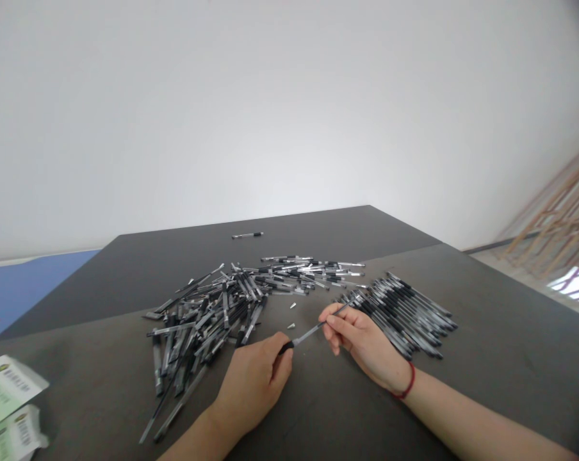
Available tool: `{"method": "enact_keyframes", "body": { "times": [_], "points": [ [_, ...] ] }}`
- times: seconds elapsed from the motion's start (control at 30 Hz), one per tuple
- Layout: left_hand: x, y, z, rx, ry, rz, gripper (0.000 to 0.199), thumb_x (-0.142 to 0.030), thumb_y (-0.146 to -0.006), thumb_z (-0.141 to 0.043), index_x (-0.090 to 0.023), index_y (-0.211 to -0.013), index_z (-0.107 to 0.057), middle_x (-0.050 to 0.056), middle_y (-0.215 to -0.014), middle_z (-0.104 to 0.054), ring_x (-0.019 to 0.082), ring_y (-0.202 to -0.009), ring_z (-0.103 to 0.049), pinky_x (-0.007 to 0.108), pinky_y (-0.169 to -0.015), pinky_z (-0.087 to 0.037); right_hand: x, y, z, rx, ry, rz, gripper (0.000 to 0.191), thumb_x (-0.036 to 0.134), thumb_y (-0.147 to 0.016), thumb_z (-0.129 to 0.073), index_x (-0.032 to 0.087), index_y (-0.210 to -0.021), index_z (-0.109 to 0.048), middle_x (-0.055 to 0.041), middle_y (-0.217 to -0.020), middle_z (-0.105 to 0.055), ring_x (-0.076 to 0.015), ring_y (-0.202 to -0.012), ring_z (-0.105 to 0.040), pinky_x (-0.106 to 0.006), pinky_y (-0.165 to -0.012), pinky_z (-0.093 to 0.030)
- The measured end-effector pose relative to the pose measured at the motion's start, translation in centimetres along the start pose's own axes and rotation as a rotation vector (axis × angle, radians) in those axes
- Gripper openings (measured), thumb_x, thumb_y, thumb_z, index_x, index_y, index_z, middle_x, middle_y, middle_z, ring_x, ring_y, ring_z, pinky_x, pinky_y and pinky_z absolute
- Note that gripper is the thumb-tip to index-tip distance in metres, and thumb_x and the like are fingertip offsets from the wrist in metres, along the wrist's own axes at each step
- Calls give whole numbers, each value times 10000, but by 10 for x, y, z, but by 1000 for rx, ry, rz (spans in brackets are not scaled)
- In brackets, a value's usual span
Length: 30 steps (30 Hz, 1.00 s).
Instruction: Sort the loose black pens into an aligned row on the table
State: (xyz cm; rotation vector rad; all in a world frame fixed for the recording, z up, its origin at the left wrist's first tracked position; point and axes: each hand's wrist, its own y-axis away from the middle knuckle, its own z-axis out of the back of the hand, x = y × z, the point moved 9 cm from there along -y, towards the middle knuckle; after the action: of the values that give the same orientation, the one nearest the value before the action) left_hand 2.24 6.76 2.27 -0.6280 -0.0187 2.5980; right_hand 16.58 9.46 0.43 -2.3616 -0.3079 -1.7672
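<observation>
Your left fingers (pixel 283 368) are clamped on a pen barrel (pixel 309 335), thumb and curled forefinger closed around its black, matte grip, while the clear, smooth plastic end points away from your palm. Your right fingertips (pixel 332 315) pinch a refill (pixel 346 306), a slim dark rod in line with that clear end; you cannot tell here how far it sits inside. Both pieces hang over the counter, to the right of the heap (pixel 212 320) of pens.

Your left hand (pixel 253 374) is at the heap's near right edge, its back turned up and its knuckles bent. Your right hand (pixel 364 336) is farther right of the heap, wrist slightly bent, thumb against the forefinger, the lower fingers loosely curled; a red braided-looking cord (pixel 409 381) rings the wrist.

Just right of the heap lie two small, shiny, cone-shaped metal tips (pixel 292 315). The heap itself is a tangle of clear tubes and black grips, crossing at all angles. Well to its right, a neat slanted row (pixel 405 314) of similar pens lies side by side. One lone pen (pixel 247 235) lies beyond the heap. To the heap's near left are crinkled green-and-white packets (pixel 13 390). Under it all, the dark grey counter (pixel 501 320) is flat and dull; a smooth white wall (pixel 289 115) rises behind the heap.
</observation>
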Motion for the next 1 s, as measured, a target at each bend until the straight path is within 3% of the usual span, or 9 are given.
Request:
{"method": "enact_keyframes", "body": {
  "times": [0.17,0.37,0.6,0.7,0.8,0.9,1.0],
  "points": [
    [0,0,0,-7,-5,-3,191,-272,-920,-355,-216,-816,-505,-18,-707,-602,136,-640,-576,230,-581,-350,1,0,-4,11,67,21,229,378,-837,-580,154,-874,-606,16,-664,-569,-67,-495,-474,-207,-486,-378],
    [-1,0,1,-39,-3,-27,177,-256,-910,-362,-216,-835,-517,-7,-726,-630,141,-644,-590,232,-580,-354,-14,6,-26,118,81,-138,348,373,-766,-652,164,-1038,-592,22,-690,-573,-72,-520,-477,-214,-498,-431],
    [-1,0,2,-29,-16,-16,182,-267,-917,-362,-220,-813,-504,-18,-712,-615,137,-645,-586,226,-582,-353,-9,6,-19,71,17,-145,343,349,-759,-651,193,-1027,-505,45,-688,-519,-64,-500,-423,-188,-447,-381],
    [-1,0,0,-21,-27,-16,175,-265,-915,-368,-220,-819,-507,-17,-709,-615,139,-646,-587,228,-584,-352,5,1,-8,61,255,-31,207,326,-839,-542,193,-993,-506,41,-690,-500,-72,-494,-417,-201,-447,-376],
    [-3,0,-3,-4,-38,-31,170,-259,-914,-370,-221,-828,-513,-16,-717,-624,141,-651,-593,231,-588,-351,21,-6,-3,28,666,126,102,227,-871,-476,197,-949,-533,15,-738,-530,-103,-585,-488,-238,-550,-427],
    [-4,0,-4,2,-53,-38,164,-257,-913,-370,-222,-862,-522,-10,-737,-639,146,-659,-601,236,-594,-352,28,-19,-20,88,1100,289,169,104,-834,-489,183,-962,-566,-41,-897,-578,-158,-815,-551,-298,-758,-444],
    [-4,0,-5,9,-77,-35,169,-262,-913,-369,-217,-864,-525,1,-753,-646,155,-677,-608,242,-601,-355,23,-36,-42,180,1426,365,231,70,-825,-498,161,-1025,-567,-82,-1028,-562,-187,-948,-540,-309,-853,-419]
  ]
}}
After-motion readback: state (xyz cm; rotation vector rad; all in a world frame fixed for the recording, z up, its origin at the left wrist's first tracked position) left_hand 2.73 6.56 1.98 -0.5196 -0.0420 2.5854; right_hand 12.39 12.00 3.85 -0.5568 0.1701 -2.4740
